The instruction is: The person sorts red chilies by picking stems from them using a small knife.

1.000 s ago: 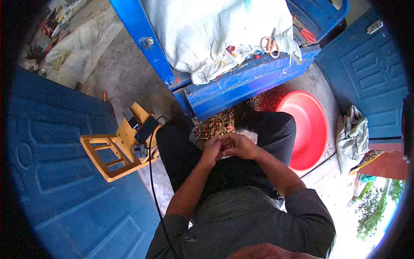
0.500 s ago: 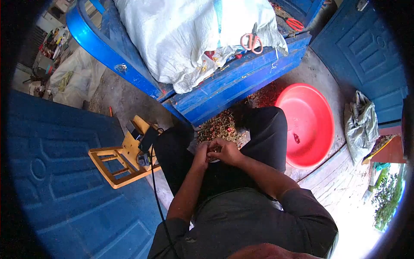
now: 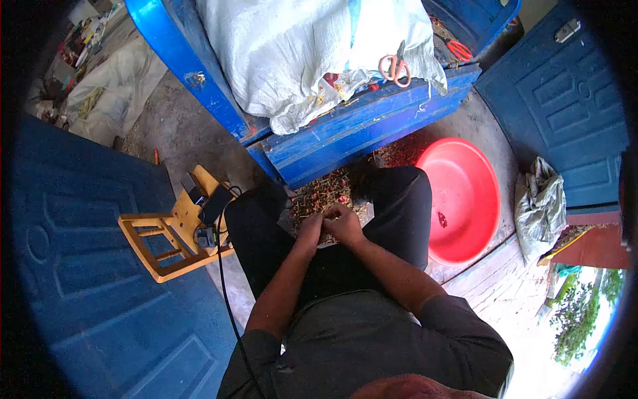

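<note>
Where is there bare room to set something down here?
The red tub is mostly bare around a small dark-red clump. The grey floor between the bench and the plastic sheet looks open too. It is crowded where the left hand and right hand meet by the stem pile, and on the chair, which holds devices.

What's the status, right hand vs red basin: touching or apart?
Apart. The head view shows it: the dark-trousered right leg plainly lies between the right hand and the red basin.
</note>
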A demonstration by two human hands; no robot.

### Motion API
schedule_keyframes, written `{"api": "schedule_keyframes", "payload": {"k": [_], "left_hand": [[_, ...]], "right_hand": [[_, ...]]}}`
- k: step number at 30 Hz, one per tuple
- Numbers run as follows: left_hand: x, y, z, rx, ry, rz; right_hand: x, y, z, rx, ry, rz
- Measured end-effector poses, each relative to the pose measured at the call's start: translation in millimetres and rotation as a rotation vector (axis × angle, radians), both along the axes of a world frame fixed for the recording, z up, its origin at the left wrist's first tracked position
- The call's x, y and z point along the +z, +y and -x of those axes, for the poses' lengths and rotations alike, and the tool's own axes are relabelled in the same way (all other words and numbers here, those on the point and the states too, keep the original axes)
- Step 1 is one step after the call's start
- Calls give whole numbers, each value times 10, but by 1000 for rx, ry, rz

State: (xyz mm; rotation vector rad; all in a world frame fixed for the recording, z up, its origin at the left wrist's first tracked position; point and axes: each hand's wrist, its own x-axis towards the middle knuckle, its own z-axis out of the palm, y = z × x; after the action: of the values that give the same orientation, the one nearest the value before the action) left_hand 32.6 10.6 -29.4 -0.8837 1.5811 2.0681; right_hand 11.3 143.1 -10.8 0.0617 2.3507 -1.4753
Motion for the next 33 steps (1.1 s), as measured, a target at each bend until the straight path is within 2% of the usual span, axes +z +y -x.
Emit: {"api": "schedule_keyframes", "payload": {"k": [1,3,4,6,10,12,13,15,16,18,19,21,25,27,28,30,31,33], "left_hand": [[-16,-34,0,7,2,-3],[15,-126,7,-194,-39,-50],[56,-120,8,-186,-37,-51],[138,-78,-6,-105,-30,-34],[200,-52,-31,-51,13,-92],[253,-55,-79,-110,-6,-32],[250,-57,-78,-112,-7,-32],[262,-76,-75,-54,-42,-108],[268,-71,-67,-56,-45,-106],[309,-56,-48,-2,-31,-126],[339,-69,-45,-2,-41,-123],[368,-76,60,7,-40,-147],[237,-24,90,-13,-9,-202],[284,-9,112,-40,1,-224],[318,-10,140,-39,-4,-225],[348,-20,176,-45,-61,-200],[322,-27,165,-44,-67,-201],[293,-37,156,22,-48,-276]], "right_hand": [[-3,14,8,7,2,-3],[35,60,34,-113,-363,376],[73,82,41,-105,-363,373],[166,119,38,-251,-628,690],[250,134,101,-308,-660,743],[176,142,53,-142,-483,441],[120,139,77,-144,-484,442],[40,101,127,64,-278,188],[19,77,128,62,-280,191],[33,19,118,-94,-274,424],[66,14,109,-96,-285,426],[133,47,202,-244,-500,693],[-61,114,235,-369,-483,772],[-49,146,271,-270,-336,576],[-47,140,291,-271,-342,574],[-25,115,314,-187,-168,522],[2,111,316,-188,-174,521],[63,120,327,-312,-443,681]]}}
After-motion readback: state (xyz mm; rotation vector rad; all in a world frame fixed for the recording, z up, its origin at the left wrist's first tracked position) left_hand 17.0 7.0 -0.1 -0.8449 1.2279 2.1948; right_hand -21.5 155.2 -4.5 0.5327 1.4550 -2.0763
